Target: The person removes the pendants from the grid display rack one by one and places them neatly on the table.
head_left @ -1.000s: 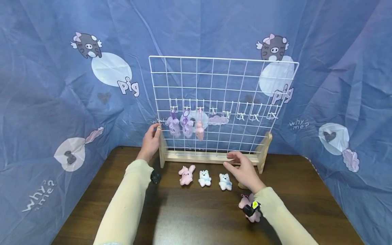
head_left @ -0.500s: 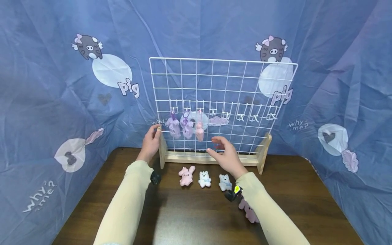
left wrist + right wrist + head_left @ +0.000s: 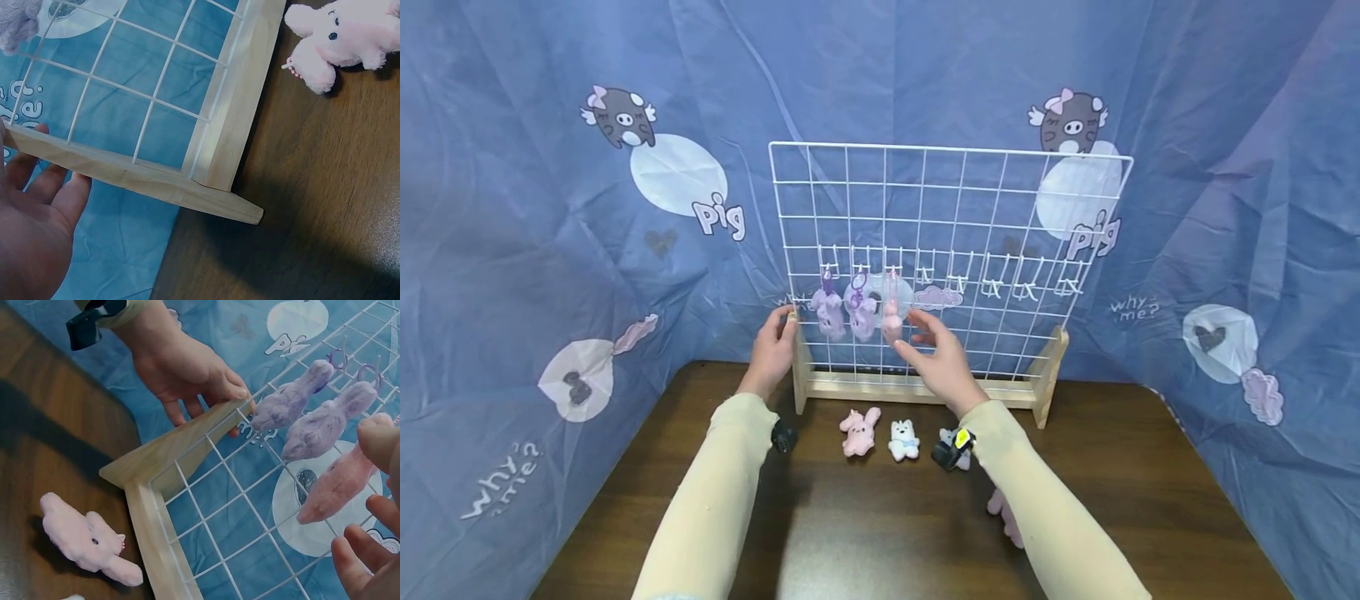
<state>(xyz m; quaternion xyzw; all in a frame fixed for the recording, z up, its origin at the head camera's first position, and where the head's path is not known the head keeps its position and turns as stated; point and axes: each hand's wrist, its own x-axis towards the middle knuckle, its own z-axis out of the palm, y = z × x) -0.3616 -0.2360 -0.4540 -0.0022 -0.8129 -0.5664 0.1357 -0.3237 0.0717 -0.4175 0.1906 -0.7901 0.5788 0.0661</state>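
Hanging judged part-done: three hung toys mid-frame | four loose toys left lower-frame on counter | right grip spread; left grip pinching stand

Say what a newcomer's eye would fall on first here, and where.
Probably the white wire rack standing on the table, with two purple toys and one pink toy hanging toward its left. Next, the right hand beside that pink toy, and the left hand holding the rack's left wooden leg.
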